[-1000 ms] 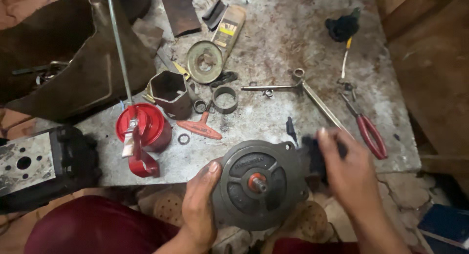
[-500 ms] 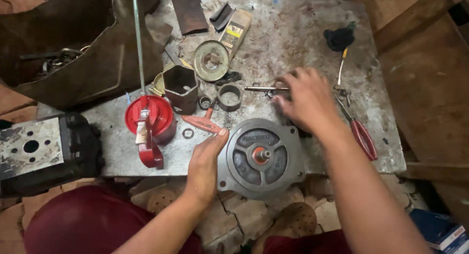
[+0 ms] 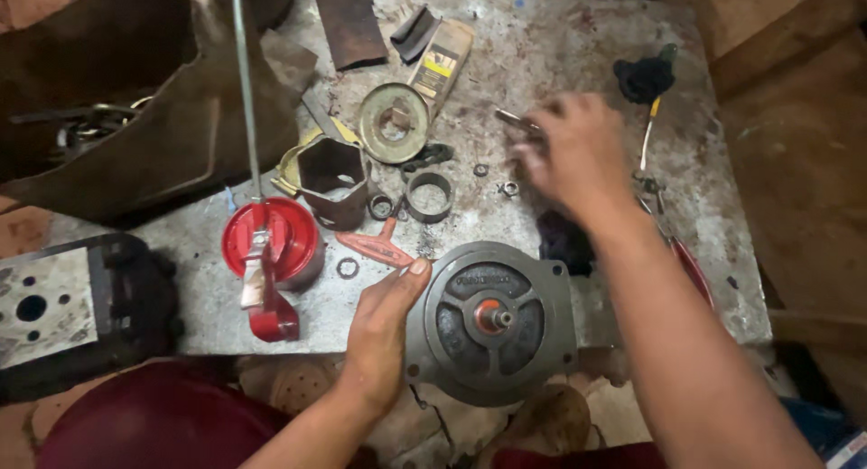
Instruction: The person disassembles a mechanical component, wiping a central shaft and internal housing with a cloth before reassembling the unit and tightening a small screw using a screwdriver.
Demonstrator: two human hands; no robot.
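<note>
A round grey cast housing [image 3: 492, 320] with a short shaft in an orange centre stands on edge at the front of the metal table [image 3: 560, 45]. My left hand [image 3: 384, 329] presses flat against its left rim and steadies it. My right hand [image 3: 573, 157] is blurred and reaches over the middle of the table. Its fingers are curled around a thin metal wrench [image 3: 508, 118], whose end sticks out to the left. A dark cloth [image 3: 564, 243] lies just below that wrist.
A red oil can [image 3: 271, 243] with a long spout, a dark hex socket [image 3: 332, 182], a steel ring [image 3: 428, 196], a brass disc [image 3: 393, 121] and small washers lie left of centre. Red-handled pliers [image 3: 691, 266] lie at the right. A grey block [image 3: 54, 306] and a brown bag [image 3: 135, 117] lie at the left.
My right hand left the housing's right side, reached across the table to the wrench and closed on it. My left hand stayed on the housing.
</note>
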